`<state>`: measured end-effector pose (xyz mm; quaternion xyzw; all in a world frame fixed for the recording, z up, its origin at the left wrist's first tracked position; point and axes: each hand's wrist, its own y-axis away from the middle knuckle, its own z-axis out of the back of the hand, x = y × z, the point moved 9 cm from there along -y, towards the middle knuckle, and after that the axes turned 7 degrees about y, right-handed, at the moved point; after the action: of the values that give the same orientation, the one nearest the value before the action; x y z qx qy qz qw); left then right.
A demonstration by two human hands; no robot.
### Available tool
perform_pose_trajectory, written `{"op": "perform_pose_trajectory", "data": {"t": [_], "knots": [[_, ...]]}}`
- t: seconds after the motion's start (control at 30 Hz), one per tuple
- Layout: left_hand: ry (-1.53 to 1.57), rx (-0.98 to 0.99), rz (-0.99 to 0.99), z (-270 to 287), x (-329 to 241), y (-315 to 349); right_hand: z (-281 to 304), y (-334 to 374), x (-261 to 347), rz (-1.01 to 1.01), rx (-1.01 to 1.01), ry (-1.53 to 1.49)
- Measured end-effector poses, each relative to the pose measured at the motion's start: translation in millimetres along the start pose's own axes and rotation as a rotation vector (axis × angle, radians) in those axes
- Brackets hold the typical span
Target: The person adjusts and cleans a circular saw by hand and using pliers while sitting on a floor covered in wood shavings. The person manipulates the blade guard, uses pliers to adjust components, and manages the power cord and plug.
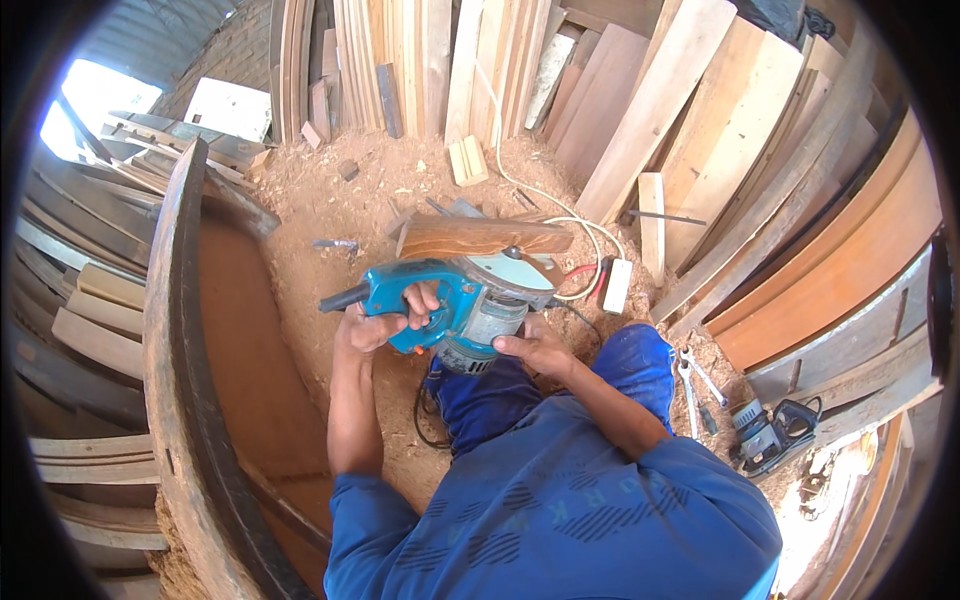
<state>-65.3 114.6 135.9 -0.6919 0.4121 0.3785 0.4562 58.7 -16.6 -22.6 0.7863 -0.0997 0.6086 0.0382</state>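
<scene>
A blue and grey circular saw (480, 312) is held over my lap, tilted so its pale round blade side (515, 270) faces away from me. My left hand (390, 318) is closed round its blue rear handle, fingers through the grip opening. My right hand (535, 348) clasps the grey motor housing, thumb on the near side; its other fingers are mostly hidden. A black cord (345, 297) leaves the handle at the left. Just beyond the saw lies a varnished brown board (480, 238); whether they touch I cannot tell.
Sawdust covers the floor (330, 200). A white power strip (618, 287) with a pale cable (530, 185) lies right of the saw. Spanners (688, 390) and another power tool (770, 435) lie at right. Boards (660, 110) lean all around; a long wooden frame (180, 330) stands at left.
</scene>
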Motion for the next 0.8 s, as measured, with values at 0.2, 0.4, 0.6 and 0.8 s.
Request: {"op": "perform_pose_trajectory", "data": {"t": [0.2,0.4,0.6,0.8], "knots": [[0.050,-0.045,-0.032,7.2,7.8,25.9,-19.0,0.5,-16.3,-0.038,0.099,-0.039],[-0.046,-0.231,0.005,-5.6,15.2,29.4,-1.8,-5.6,-55.2,-0.153,0.250,0.014],[-0.058,-0.231,0.038,-21.3,20.4,20.5,16.8,-2.0,-54.1,-0.333,0.427,0.468],[0.000,-0.176,-0.002,-40.2,18.5,12.0,-16.3,-3.0,-68.2,-0.202,0.261,0.271]]}}
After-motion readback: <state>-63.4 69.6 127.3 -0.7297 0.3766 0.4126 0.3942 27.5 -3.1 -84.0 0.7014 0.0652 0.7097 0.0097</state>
